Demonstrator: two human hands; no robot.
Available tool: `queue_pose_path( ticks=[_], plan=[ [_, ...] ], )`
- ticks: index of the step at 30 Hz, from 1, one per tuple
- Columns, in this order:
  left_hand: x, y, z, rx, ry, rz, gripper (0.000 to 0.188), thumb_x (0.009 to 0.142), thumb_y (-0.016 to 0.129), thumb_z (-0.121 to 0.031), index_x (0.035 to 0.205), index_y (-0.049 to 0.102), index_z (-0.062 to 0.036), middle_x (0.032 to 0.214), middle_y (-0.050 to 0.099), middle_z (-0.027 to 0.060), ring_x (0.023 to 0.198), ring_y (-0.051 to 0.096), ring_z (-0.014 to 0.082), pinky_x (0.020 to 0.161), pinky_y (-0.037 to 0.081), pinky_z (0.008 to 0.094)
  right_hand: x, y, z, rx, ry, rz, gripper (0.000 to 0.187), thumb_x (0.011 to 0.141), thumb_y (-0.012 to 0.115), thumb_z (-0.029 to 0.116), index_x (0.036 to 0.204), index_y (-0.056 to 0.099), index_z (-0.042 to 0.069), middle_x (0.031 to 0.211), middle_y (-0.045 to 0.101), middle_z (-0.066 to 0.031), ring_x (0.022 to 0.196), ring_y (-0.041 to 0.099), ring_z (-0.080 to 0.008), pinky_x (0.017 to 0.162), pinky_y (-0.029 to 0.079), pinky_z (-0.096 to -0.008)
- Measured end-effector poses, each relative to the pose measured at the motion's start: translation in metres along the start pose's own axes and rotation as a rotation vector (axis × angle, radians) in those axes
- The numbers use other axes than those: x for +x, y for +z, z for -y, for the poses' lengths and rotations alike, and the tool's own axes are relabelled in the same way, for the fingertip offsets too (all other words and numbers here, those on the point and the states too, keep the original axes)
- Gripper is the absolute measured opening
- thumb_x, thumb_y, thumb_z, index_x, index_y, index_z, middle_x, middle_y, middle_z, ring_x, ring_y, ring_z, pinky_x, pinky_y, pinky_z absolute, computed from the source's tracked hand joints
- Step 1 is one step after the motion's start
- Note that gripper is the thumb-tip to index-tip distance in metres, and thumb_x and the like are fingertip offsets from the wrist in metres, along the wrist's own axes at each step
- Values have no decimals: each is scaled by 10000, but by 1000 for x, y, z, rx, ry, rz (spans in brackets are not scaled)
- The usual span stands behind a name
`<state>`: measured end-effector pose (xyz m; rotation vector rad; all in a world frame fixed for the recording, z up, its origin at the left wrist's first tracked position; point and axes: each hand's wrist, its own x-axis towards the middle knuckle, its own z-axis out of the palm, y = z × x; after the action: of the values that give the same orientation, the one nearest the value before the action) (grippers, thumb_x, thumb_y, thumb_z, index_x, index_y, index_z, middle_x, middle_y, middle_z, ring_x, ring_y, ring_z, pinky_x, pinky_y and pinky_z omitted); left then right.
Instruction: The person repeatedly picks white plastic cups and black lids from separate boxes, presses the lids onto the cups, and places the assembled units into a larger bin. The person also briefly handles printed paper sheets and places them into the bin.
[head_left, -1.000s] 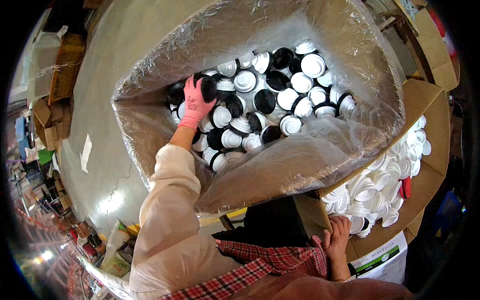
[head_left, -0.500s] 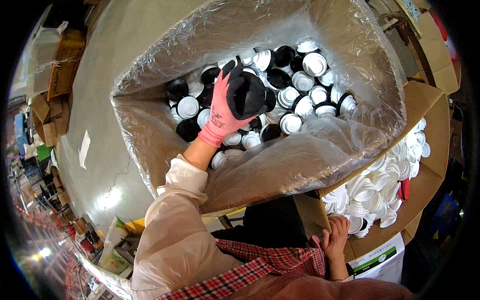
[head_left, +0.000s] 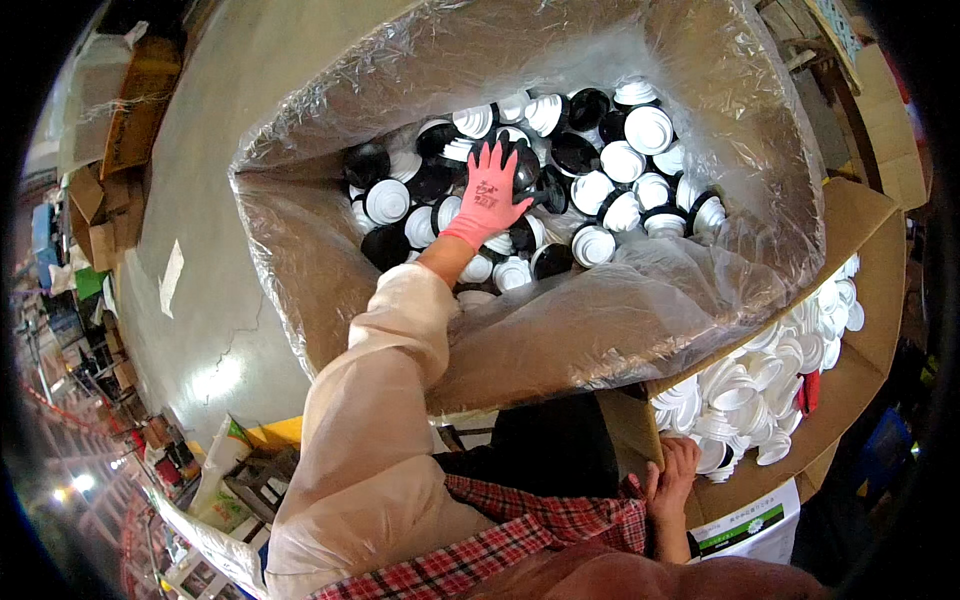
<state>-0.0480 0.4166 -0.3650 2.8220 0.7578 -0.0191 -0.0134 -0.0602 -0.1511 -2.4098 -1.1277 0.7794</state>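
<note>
My left hand (head_left: pixel 487 197), in a pink glove with black fingers, reaches into a large plastic-lined carton (head_left: pixel 530 365). Its fingers are spread over a round black piece (head_left: pixel 525 168), partly hidden beneath them. Around it lie several round pieces, some showing stepped white faces like this white disc (head_left: pixel 387 202), others smooth black sides like this black disc (head_left: pixel 574 154). Bare and lower right, my right hand (head_left: pixel 676 482) has its fingers curled over the edge of a second carton (head_left: pixel 868 300), beside a heap of white discs (head_left: pixel 735 385).
Clear plastic film (head_left: pixel 620 300) drapes over the big carton's walls and folds over part of the pile. A red item (head_left: pixel 808 392) lies among the white discs. A printed sheet (head_left: pixel 750 530) sits below the second carton. Cardboard boxes (head_left: pixel 105 215) stand far left across the floor.
My left hand has moved right and deeper into the carton, and its fingers have spread from around the black piece. My right hand has stayed at the carton edge. The view has shifted slightly.
</note>
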Motion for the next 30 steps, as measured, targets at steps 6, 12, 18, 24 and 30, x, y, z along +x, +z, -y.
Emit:
queue_pose_path(
  ticks=[6,12,18,24,30],
  plan=[
    [-55,-46,82,338,-612,-112,778,701,751,-408,1308,439,-36,1333,430,241,1282,363,409,1048,291,579,-3,0,-1,8,20,-3,304,801,581,213,1008,597,-9,1032,602,-155,1017,525,-360,975,332,-511],
    [-73,-58,72,371,-456,-135,821,617,827,-375,1292,461,-83,1212,446,186,1137,425,356,942,351,500,-4,0,-5,5,4,-25,302,768,617,172,1009,603,-8,1038,605,-148,1018,533,-346,972,343,-510],
    [11,-43,-2,65,-54,-257,735,586,839,-331,1226,537,-131,1218,459,180,1131,424,361,932,332,496,-4,1,-8,15,-6,-19,304,763,631,181,1004,606,-3,1021,613,-134,1002,545,-325,956,350,-503],
    [66,15,-45,240,335,-286,678,612,817,-310,1215,550,-154,1224,482,173,1182,427,354,961,322,558,-7,3,-11,-7,-4,-5,321,753,641,206,1004,613,7,1022,615,-132,997,548,-318,956,347,-504],
    [40,9,-50,245,391,46,724,671,781,-319,1264,472,-44,1309,444,169,1257,384,378,1018,302,597,-7,2,-13,9,-16,-28,320,736,673,211,987,621,19,1009,617,-123,974,557,-308,957,354,-501]
  ],
)
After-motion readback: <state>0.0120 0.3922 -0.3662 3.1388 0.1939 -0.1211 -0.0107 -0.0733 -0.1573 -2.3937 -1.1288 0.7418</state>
